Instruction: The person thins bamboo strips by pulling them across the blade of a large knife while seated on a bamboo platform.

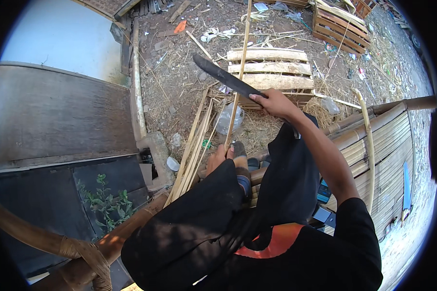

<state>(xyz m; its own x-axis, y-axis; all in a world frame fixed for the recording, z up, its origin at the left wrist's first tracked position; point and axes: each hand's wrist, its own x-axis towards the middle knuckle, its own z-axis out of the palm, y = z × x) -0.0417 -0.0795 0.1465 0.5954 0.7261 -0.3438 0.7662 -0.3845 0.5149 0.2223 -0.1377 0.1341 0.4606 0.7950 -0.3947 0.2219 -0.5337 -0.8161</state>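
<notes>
My right hand [276, 103] is closed around the handle of a machete [228, 80], its dark, slightly curved blade pointing up and left. The blade crosses a long, thin bamboo strip [234, 111]; I cannot tell whether they touch. Low beside my foot [240, 167], my left hand [217, 160] grips the strip's near end, partly hidden by my dark trousers. From there the strip runs away to the top edge of the view. A bundle of pale split strips [196, 140] leans just left of that hand.
A slatted wooden crate [272, 68] stands ahead, with another crate [342, 29] farther right. Clear plastic [229, 119] and scraps litter the dirt. At right is a bamboo-slat platform [388, 150] with a curved pole [367, 145] across it. A leafy plant [107, 203] grows at left.
</notes>
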